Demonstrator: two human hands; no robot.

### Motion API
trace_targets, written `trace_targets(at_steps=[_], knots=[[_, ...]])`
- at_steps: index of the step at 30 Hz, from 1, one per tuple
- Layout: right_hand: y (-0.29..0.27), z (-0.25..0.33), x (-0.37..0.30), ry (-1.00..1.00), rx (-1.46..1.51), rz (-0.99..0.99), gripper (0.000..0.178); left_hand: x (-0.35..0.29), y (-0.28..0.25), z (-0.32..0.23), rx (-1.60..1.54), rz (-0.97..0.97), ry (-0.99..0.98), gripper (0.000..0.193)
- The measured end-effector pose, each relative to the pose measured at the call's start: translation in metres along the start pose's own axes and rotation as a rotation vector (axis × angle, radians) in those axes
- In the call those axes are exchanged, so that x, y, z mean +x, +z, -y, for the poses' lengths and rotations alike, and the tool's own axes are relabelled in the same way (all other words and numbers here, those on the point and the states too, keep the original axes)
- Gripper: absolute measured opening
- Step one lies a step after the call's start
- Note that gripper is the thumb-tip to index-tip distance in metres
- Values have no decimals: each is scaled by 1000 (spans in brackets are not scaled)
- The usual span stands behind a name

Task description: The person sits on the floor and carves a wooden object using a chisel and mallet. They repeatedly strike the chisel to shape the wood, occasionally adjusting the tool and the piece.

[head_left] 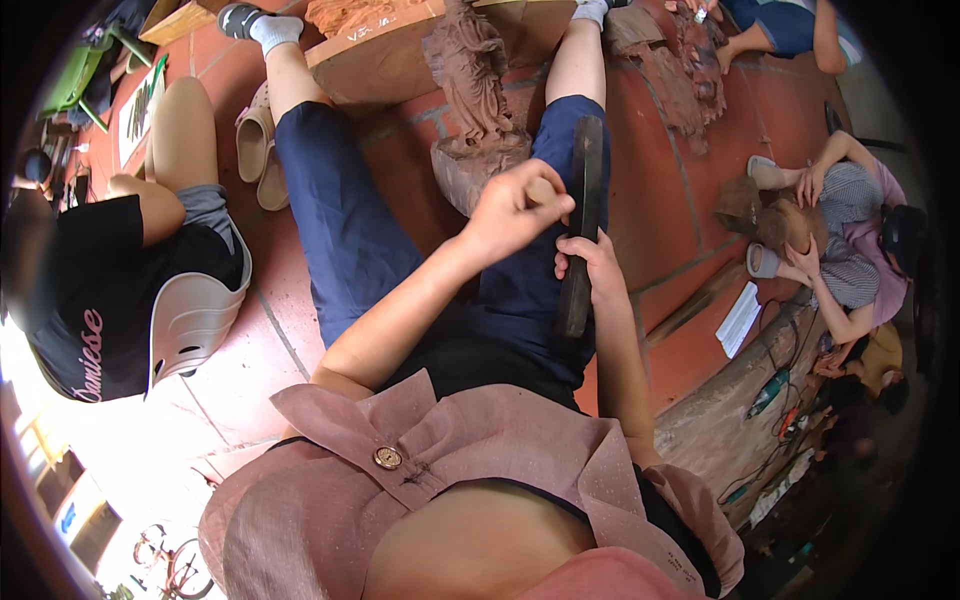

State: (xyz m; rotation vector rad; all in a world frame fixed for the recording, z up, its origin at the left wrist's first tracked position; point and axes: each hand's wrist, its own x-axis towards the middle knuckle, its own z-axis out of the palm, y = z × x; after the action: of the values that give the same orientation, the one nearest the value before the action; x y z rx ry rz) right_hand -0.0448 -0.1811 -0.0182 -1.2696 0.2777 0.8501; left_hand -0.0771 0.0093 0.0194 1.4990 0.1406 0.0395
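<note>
My left hand [512,212] is closed round a pale wooden handle [541,191], its round butt facing up; the rest of that tool is hidden under the fist. My right hand [593,262] grips a long, flat, dark bar [588,165], which looks like a wooden mallet and lies lengthwise above my right thigh. The two hands are close together, the left fist next to the bar. Between my legs a brown carved figure [468,75] with draped folds stands on a rough block base [480,165], just beyond my left hand.
A wooden slab [375,75] lies beyond my feet. At left a person [100,270] sits on a grey plastic chair [200,310], near beige clogs [262,150]. At right another person [850,220] holds a brown wood piece [790,222]. Cables and a green power tool [768,392] lie nearby.
</note>
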Motion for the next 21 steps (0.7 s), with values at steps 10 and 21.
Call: trace_targets(at_steps=[10, 21], knots=[[-4, 2, 1, -1, 65, 35, 52, -26, -146, 11, -548, -650, -91, 46], [-4, 0, 1, -4, 31, 65, 50, -39, -143, 42, -804, -483, -115, 53]])
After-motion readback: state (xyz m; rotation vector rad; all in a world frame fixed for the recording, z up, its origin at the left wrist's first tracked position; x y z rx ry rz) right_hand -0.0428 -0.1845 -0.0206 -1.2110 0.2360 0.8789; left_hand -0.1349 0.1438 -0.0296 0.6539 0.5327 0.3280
